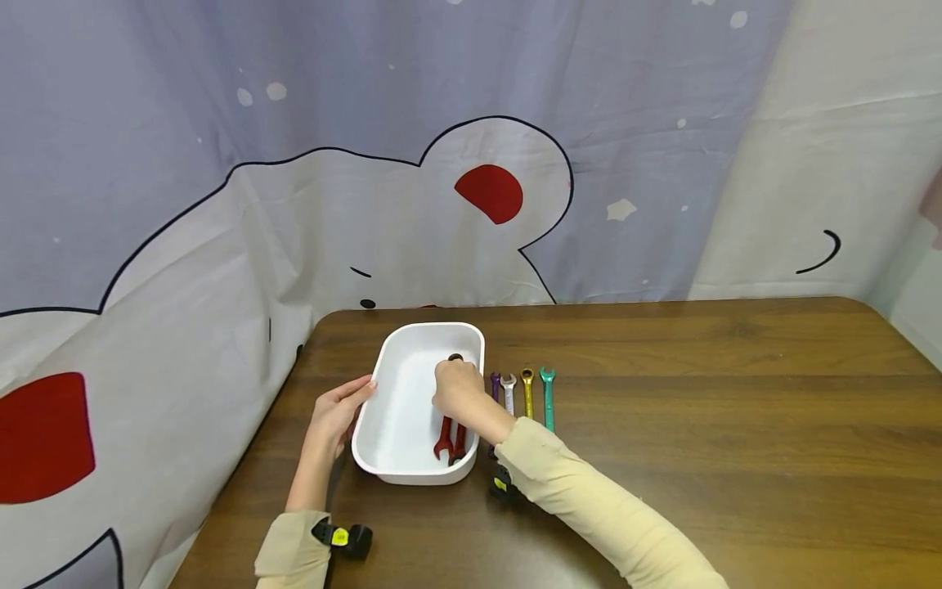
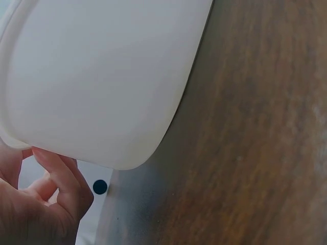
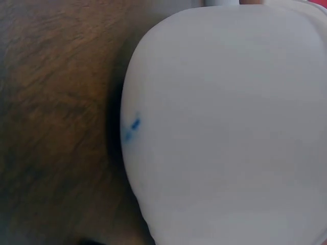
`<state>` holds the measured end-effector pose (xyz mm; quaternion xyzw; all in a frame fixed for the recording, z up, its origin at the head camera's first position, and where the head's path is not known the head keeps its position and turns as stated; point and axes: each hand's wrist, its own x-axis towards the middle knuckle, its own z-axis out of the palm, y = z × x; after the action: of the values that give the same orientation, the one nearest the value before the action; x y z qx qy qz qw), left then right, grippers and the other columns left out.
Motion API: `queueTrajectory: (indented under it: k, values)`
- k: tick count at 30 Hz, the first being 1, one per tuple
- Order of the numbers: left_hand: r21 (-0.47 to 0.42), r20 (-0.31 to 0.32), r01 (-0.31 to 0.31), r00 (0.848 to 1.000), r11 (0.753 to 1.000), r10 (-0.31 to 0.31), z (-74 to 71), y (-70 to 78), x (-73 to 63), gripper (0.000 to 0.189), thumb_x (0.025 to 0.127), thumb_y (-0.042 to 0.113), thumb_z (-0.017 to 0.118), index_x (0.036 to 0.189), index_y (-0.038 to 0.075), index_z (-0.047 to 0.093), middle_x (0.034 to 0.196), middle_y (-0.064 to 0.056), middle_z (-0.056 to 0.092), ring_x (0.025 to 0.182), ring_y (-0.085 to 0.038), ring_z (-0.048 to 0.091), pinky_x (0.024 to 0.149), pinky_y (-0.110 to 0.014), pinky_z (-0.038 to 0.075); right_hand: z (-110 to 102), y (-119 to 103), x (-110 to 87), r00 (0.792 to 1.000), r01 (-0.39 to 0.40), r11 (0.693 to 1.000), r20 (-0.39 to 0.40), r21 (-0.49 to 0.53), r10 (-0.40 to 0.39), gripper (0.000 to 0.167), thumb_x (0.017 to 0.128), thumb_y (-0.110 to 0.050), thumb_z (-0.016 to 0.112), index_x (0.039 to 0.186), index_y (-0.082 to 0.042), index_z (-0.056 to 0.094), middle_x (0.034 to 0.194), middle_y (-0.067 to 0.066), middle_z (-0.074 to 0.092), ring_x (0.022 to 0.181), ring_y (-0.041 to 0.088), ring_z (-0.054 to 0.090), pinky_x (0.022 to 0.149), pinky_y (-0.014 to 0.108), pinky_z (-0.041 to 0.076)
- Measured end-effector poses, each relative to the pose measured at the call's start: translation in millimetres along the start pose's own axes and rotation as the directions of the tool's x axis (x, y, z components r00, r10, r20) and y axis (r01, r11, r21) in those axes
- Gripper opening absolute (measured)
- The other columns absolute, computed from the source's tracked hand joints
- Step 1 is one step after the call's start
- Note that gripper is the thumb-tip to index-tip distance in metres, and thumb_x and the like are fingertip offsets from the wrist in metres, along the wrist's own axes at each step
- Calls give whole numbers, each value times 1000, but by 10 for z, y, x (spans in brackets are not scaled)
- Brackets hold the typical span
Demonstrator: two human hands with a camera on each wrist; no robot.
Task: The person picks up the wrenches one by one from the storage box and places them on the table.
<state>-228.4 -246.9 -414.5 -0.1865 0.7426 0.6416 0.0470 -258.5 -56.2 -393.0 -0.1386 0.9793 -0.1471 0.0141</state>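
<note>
A white plastic tub with a raised rim stands on the table. My left hand holds its left rim, thumb on top and curled fingers against the outer wall; in the left wrist view those fingers meet the tub's side. Inside the tub, my right hand is curled around the middle of a red wrench, near the right wall. A second red wrench lies beside it, and a dark ring end shows past my knuckles. In the right wrist view, the tub's outer wall hides my fingers.
Right of the tub, a purple wrench, a silver wrench, a yellow wrench and a green wrench lie in a row, partly under my right forearm. A printed curtain hangs behind the wooden table.
</note>
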Motion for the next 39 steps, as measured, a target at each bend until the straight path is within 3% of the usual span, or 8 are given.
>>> queueTrajectory:
  k: [5,16,26,34,39]
  values:
    - [1,-2,0,1000,1000,0,6,6,1,51,92,29,64,136,6,53,108,-3,67,76,-4,63,65,-25,54,15,-1,-4,1000,16,1000,-13,2,-15,8,80,-11,69,83,-4,68,85,13,69,80,30,67,63,37,54]
    - [6,-7,11,1000,1000,-11,8,24,20,49,92,28,65,135,8,55,98,3,68,74,-5,63,63,-26,55,123,14,-57,989,79,995,-124,-58,-86,6,82,-2,63,78,-5,64,79,13,69,68,27,66,53,35,52]
    - [5,-2,-1,1000,1000,1,4,44,4,50,92,27,65,135,5,54,92,5,68,73,-4,62,62,-24,54,166,19,-66,983,104,994,-145,-42,-109,4,82,0,62,81,-4,62,81,13,68,69,26,67,57,34,54]
    - [-6,-5,8,1000,1000,-8,-2,30,1,52,91,28,67,136,6,54,84,9,67,69,-3,61,60,-22,53,182,6,-60,989,79,997,-126,2,-78,7,84,0,61,91,-1,63,87,15,69,75,27,68,60,36,55]
    - [-15,-1,8,1000,1000,-8,-12,21,-2,53,91,28,67,136,5,53,85,10,67,71,-3,62,61,-23,53,186,-7,-64,987,89,995,-135,42,-82,8,79,0,63,87,0,63,82,15,68,71,27,66,58,35,54]
